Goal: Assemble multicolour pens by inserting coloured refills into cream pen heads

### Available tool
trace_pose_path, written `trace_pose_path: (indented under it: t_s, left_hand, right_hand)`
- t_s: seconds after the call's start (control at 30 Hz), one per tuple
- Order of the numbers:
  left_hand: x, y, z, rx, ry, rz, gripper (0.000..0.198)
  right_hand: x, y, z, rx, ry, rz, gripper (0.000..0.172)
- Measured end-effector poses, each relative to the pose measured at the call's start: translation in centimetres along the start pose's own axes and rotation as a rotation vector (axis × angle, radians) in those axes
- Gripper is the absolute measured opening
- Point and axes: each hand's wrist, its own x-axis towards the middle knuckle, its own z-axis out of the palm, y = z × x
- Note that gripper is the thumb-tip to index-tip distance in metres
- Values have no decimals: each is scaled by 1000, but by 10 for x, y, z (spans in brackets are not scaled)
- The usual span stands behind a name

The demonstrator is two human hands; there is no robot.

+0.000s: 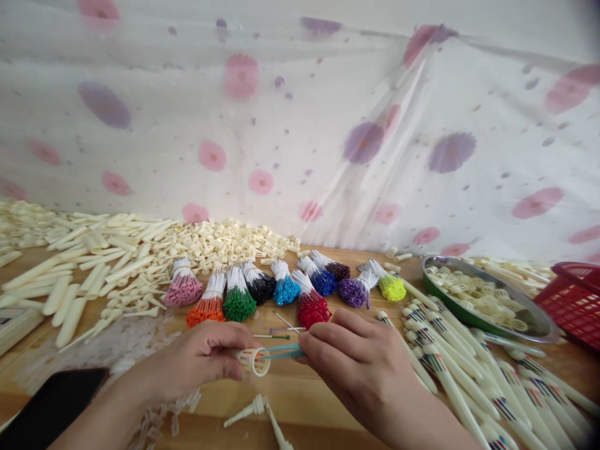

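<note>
Between the fingertips of my left hand is a short cream slotted pen sleeve, its round mouth turned toward me, with coloured bits showing in its slots. My right hand is closed on light-blue tweezers, whose two prongs reach to the sleeve's mouth. Just beyond my hands, a few loose thin refills lie on the table, including one with a green end. Behind them stand bundles of white refills with coloured ends, among them red, green and orange. Cream pointed pen tips lie below my hands.
Cream pen barrels and parts are heaped at the left. Multicolour pens lie at the right, near a green-sided metal dish of slotted sleeves and a red basket. Clear plastic pieces and a black phone lie at lower left.
</note>
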Motion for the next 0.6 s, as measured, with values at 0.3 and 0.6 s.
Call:
trace_pose_path:
  t_s: [0.3, 0.6]
  left_hand:
    - [0, -4, 0, -105, -32, -26, 15]
    - [3, -6, 0, -168, -66, -27, 15]
  right_hand:
    - [-1, 1, 2, 2, 31, -7, 15]
    - [1, -1, 1, 36, 35, -32, 18]
